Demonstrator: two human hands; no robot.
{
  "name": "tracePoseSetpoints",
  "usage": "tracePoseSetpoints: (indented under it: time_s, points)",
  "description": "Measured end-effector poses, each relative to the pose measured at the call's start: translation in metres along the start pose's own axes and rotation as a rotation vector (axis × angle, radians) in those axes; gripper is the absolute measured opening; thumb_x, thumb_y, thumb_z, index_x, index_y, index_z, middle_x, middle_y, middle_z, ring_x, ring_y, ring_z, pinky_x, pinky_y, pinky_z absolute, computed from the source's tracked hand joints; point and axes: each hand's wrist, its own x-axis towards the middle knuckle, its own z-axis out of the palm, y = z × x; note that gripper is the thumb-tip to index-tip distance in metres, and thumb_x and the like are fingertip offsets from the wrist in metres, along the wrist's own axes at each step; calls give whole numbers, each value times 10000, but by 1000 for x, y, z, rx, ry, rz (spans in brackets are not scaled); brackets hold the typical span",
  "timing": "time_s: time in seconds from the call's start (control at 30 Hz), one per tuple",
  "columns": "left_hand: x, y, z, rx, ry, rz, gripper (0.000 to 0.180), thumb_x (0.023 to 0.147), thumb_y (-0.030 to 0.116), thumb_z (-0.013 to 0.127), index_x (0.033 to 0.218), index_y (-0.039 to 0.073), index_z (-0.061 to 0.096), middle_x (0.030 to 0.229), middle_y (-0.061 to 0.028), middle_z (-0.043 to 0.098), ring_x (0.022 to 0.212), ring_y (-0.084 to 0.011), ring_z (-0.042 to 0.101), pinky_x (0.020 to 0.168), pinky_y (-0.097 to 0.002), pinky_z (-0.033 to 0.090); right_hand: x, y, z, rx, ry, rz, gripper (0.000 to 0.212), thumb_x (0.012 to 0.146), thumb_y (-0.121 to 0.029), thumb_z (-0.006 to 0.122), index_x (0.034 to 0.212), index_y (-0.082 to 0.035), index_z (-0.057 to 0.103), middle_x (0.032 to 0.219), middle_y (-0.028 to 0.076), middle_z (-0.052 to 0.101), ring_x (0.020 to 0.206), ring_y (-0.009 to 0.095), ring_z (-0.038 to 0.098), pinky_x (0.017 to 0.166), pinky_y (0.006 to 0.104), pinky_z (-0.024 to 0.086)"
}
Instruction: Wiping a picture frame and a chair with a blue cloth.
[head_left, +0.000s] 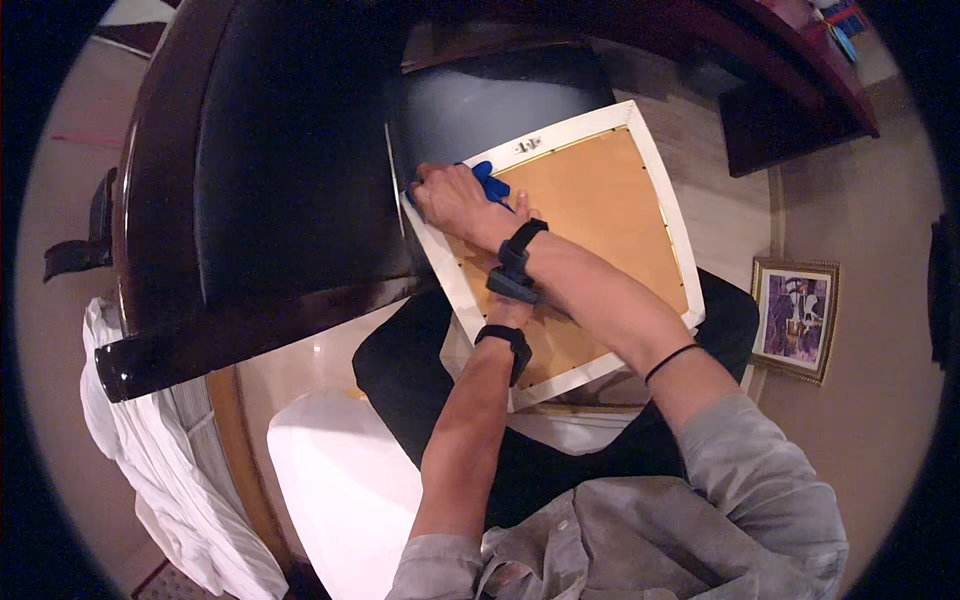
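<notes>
A picture frame [655,160] with a white border lies back side up, tilted across my lap, its tan backing board [590,190] showing. A small metal hanger [527,146] is fixed to its far edge. My right hand [455,202] is closed on a blue cloth [488,184], pressing it at the frame's far left corner. Beneath my right wrist, my left hand [515,313] lies against the backing board. Most of it is hidden, but a few outstretched fingertips show past the right wrist.
A dark padded seat [300,150] with a glossy wood edge stands to the left and ahead. White fabric [160,470] hangs at lower left, near a white rounded surface [340,490]. A gold-framed picture [797,318] leans at the right. Dark furniture [790,110] stands at far right.
</notes>
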Motion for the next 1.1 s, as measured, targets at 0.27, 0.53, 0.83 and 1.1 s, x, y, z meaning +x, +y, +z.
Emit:
tracePoseSetpoints:
  time_s: [0.27,0.53,0.83,1.1]
  points:
    - [14,35,-34,442,52,127,342,941,249,524,1204,47,603,1436,-133,442,1398,-336,304,1113,-599,219,-43,92,-79,-261,-82,276,132,697,-134,664,779,-55,729,826,194,694,741,340,695,650,440,560]
    - [14,42,-38,385,31,109,337,935,237,529,1219,60,564,1480,-120,387,1422,-329,257,1118,-587,220,-71,148,-106,-192,38,570,163,710,-140,647,831,-56,717,812,216,671,769,376,671,689,467,547]
    - [14,36,-34,455,10,95,363,930,238,533,1254,79,567,1493,-102,372,1424,-322,250,1129,-574,202,-36,97,-57,-124,-20,65,161,708,-93,611,834,-53,704,880,124,666,793,351,651,723,445,537]
    - [11,43,-32,427,18,115,345,950,227,508,1249,70,578,1490,-98,374,1410,-337,275,1132,-577,187,-82,187,-130,-352,84,462,160,779,-146,604,843,-70,731,907,182,694,822,362,679,711,457,554]
